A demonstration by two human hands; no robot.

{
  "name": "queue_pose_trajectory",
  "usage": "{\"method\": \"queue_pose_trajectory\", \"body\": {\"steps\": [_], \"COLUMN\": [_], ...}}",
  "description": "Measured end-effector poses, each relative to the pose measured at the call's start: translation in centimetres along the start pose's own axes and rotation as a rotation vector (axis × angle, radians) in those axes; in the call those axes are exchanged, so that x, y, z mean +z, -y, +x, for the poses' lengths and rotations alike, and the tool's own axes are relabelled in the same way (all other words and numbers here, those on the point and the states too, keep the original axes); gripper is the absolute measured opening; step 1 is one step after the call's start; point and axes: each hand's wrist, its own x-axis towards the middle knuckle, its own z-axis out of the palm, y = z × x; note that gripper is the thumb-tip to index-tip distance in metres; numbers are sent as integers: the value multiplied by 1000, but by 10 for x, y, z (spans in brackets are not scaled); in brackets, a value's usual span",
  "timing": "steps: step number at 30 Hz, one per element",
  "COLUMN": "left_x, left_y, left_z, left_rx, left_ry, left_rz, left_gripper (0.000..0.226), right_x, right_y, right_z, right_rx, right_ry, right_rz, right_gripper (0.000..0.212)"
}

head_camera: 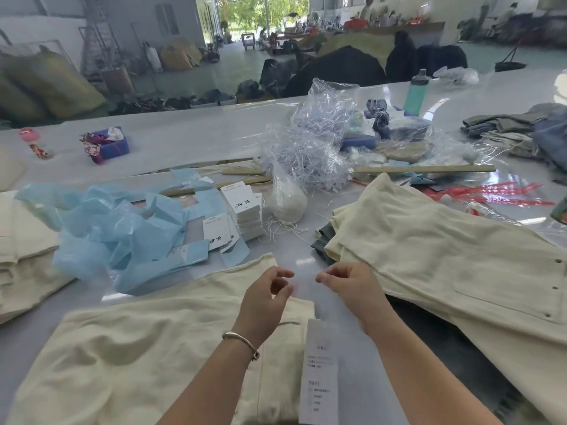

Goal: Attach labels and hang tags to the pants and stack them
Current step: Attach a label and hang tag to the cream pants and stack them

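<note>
Hands [266, 297] [348, 286] over cream pants [129, 348], fingers curled, perhaps pinching thread.

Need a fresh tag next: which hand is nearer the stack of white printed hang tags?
Left. The left hand is below the hang tags; the right hand is farther right.
</note>
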Motion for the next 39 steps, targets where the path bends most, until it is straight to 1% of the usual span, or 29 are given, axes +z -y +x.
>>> {"method": "queue_pose_trajectory", "body": {"steps": [2, 3, 4, 6, 7, 9, 11, 12, 14, 17, 18, 20, 24, 26, 28, 31, 33, 36, 39], "left_x": [-3, -5, -6, -6, -5, -3, -2, -2, -1, -1, -1, -3, -7, -9, -10, -13, -16, -21, -24], "left_y": [18, 27, 36, 49, 52, 53, 52, 51, 51, 50, 50, 49, 47, 45, 45, 43, 44, 44, 45], "left_z": [-5, -9, -13, -18, -19, -16, -10, -6, 0, 7, 10, 14, 16, 16, 16, 16, 17, 19, 24], "left_rx": [29, 22, 11, -8, -4, 20, 37, 37, 24, 3, -10, -52, -179, -262, -323, -413, -483, -563, -605], "left_ry": [36, 77, 114, 162, 170, 176, 192, 208, 236, 286, 302, 315, 255, 209, 178, 85, 30, 43, 97], "left_rz": [303, 429, 510, 552, 553, 566, 593, 602, 609, 605, 589, 524, 356, 251, 161, -24, -138, -220, -239], "left_gripper": [19, 19, 21, 28, 29, 25, 15, 12, 9, 5, 7, 11, 17, 23, 24, 18, 12, 8, 10], "right_x": [-11, -17, -20, -20, -16, -3, 13, 21, 39, 62, 68, 77, 89, 97, 105, 115, 122, 129, 133], "right_y": [1, 4, 7, 12, 14, 14, 6, -2, -22, -49, -57, -68, -79, -78, -74, -74, -75, -77, -77], "right_z": [5, 7, 8, 10, 10, 8, 6, 5, 1, -6, -8, -11, -14, -14, -14, -14, -15, -15, -12], "right_rx": [-122, -171, -228, -398, -483, -595, -621, -602, -464, -153, -111, -119, -236, -343, -415, -412, -385, -374, -371], "right_ry": [-230, -331, -418, -525, -536, -481, -381, -325, -181, 8, 35, 15, -170, -249, -320, -387, -428, -479, -510], "right_rz": [-276, -371, -413, -419, -420, -410, -397, -391, -365, -276, -284, -395, -624, -683, -718, -709, -655, -562, -515], "right_gripper": [17, 17, 15, 10, 7, 3, 2, 3, 6, 11, 11, 12, 21, 22, 29, 32, 34, 34, 33]}}
